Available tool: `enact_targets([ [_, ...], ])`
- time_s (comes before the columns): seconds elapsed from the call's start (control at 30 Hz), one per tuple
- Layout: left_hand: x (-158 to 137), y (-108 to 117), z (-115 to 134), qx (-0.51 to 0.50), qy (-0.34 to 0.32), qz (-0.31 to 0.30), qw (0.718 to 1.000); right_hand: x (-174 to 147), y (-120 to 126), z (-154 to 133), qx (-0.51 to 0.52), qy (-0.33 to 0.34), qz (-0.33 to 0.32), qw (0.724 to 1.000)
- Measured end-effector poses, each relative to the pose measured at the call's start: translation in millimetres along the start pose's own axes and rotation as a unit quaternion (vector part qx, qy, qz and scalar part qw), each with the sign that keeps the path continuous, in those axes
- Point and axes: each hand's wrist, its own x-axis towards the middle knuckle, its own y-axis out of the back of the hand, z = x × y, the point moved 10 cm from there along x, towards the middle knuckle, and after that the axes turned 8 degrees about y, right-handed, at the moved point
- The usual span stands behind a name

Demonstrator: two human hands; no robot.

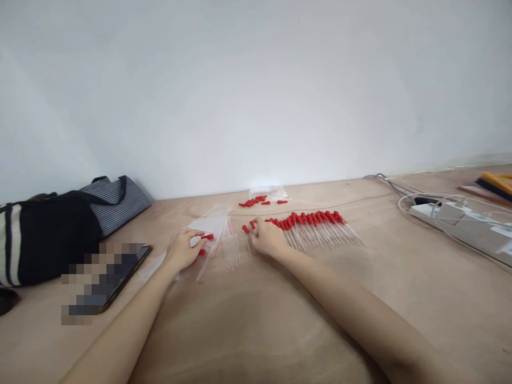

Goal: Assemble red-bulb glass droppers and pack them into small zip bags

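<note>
Nearest the camera, your bare right forearm (344, 285) and bare left forearm (132, 314) reach up from the bottom edge over the pale brown worktop (256, 330). Left of centre, your left hand (184, 249) has a narrow grip, finger and thumb beside a small red bulb (207, 236) over clear plastic bags (212, 220); whether they pinch it, I cannot tell. At centre, your right hand (267, 237) curls beside a row of red-topped clear droppers (312, 220); its hold is hidden. Thin clear tubes (231, 250) lie between both grips, slightly nearer the right, long axes running up the frame.
</note>
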Motion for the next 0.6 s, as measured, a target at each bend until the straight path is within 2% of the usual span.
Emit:
enact_targets([
  [0.17, 4.5, -18.3, 4.1, 0.010, 0.002, -0.029, 1.000, 1.4, -9.4, -0.2, -0.031, -0.023, -0.007, 0.999],
  [0.37, 5.7, -23.6, 7.3, 0.028, 0.016, -0.027, 0.999, -2.5, -4.1, -8.9, -0.050, -0.007, -0.005, 0.999],
  [0.5, 3.9, -19.2, 13.6, 0.026, 0.006, -0.017, 0.999, -0.7, -11.0, -18.4, -0.054, -0.001, -0.027, 0.998],
  [0.6, 0.4, -4.0, 21.4, -0.009, -0.006, 0.031, 0.999, 2.7, -19.7, -23.8, -0.055, -0.003, -0.051, 0.997],
])
